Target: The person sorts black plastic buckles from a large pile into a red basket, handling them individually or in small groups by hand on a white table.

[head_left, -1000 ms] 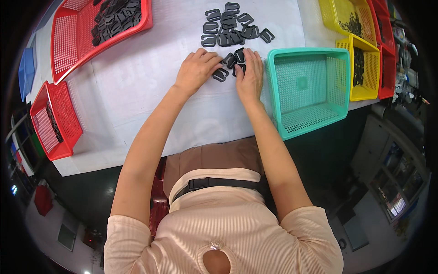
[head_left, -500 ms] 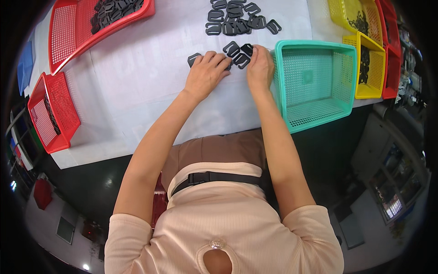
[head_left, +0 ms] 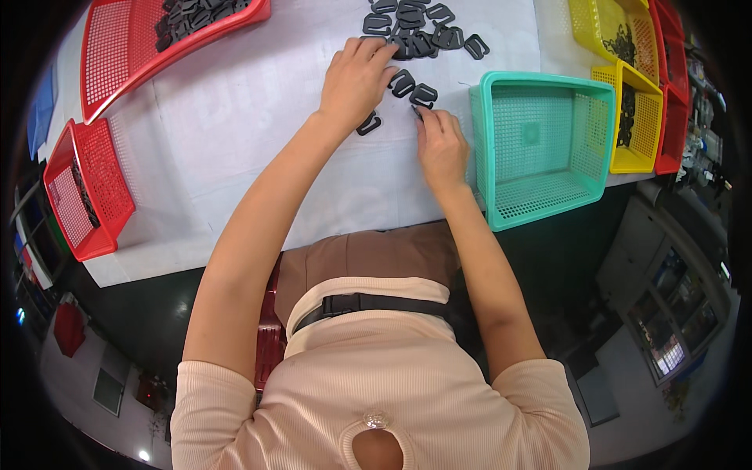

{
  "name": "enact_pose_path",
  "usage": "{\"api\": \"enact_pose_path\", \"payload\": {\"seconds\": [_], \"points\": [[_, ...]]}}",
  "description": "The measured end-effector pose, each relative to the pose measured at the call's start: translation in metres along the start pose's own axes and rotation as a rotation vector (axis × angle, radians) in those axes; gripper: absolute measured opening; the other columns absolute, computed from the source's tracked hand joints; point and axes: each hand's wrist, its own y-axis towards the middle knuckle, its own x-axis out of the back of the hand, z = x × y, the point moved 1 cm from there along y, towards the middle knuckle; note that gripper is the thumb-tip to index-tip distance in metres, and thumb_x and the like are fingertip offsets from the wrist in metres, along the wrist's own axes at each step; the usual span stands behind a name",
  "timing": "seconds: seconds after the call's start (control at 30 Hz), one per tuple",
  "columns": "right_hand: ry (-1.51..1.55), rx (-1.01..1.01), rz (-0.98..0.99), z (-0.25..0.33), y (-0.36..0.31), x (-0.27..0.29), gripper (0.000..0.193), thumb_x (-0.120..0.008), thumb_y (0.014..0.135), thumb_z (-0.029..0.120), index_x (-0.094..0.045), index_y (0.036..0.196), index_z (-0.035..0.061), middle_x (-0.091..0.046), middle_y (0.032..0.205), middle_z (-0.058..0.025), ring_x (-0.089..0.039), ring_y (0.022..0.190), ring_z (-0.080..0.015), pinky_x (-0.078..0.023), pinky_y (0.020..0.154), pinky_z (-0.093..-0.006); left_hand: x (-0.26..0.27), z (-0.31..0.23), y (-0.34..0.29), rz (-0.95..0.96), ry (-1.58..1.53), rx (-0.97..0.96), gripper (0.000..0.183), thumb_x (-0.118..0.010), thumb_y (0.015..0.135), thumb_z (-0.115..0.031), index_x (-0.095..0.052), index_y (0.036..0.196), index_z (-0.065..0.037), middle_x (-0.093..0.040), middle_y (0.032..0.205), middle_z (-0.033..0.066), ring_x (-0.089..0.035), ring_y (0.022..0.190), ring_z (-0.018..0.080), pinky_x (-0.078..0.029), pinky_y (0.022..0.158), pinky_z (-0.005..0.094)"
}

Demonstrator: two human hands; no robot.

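Black plastic strap buckles with a hooked opening lie in a loose pile [head_left: 415, 27] at the far middle of the white table. My left hand [head_left: 354, 78] reaches over the near-left edge of this pile, its fingers stretched out and the thumb apart. Its fingertips touch or hover over the buckles there. Close to the thumb is one buckle [head_left: 402, 83], and another buckle [head_left: 424, 95] sits to its right. A single buckle [head_left: 368, 123] rests below my left wrist. My right hand [head_left: 443, 149] pinches a dark buckle [head_left: 417, 112], mostly hidden by the fingertips, just above the table.
A turquoise basket [head_left: 486, 157] stands right of my right hand. Beyond it are yellow baskets [head_left: 650, 129] holding small black parts and red bins [head_left: 672, 133]. At left are a large red basket [head_left: 110, 70] with black buckles and a smaller red basket [head_left: 117, 180].
My left hand has moved from the near buckles forward to the pile, uncovering a buckle below it. My right hand has come slightly nearer to me, with a buckle at its fingertips.
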Motion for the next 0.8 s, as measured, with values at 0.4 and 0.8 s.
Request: {"api": "enact_pose_path", "payload": {"seconds": [0.4, 0.8], "points": [[0.002, -0.244, -0.007, 0.002, 0.040, 0.007, 0.041, -0.072, 0.071, 0.014, -0.053, 0.106, 0.0075, -0.055, 0.101, -0.0124, -0.055, 0.093, -0.0289, -0.046, 0.071, -0.0410, 0.023, 0.023, -0.020, 0.105, 0.025, 0.028, 0.041, -0.068, 0.074, -0.015, -0.058, 0.113, -0.012, -0.056, 0.110, 0.0025, -0.049, 0.100, 0.0256, -0.043, 0.081, 0.0372], [0.083, -0.223, 0.194, 0.016, 0.081, -0.003, 0.048, -0.076, 0.067, 0.019, -0.051, 0.107, 0.0092, -0.059, 0.089, -0.0117, -0.059, 0.085, -0.0324, -0.047, 0.071, -0.0409, 0.043, 0.013, -0.052, 0.338, -0.244, 0.608, 0.030, -0.071, 0.071, -0.006, -0.054, 0.095, -0.002, -0.060, 0.092, 0.0088, -0.057, 0.083, 0.0220, -0.047, 0.071, 0.0296]]}}
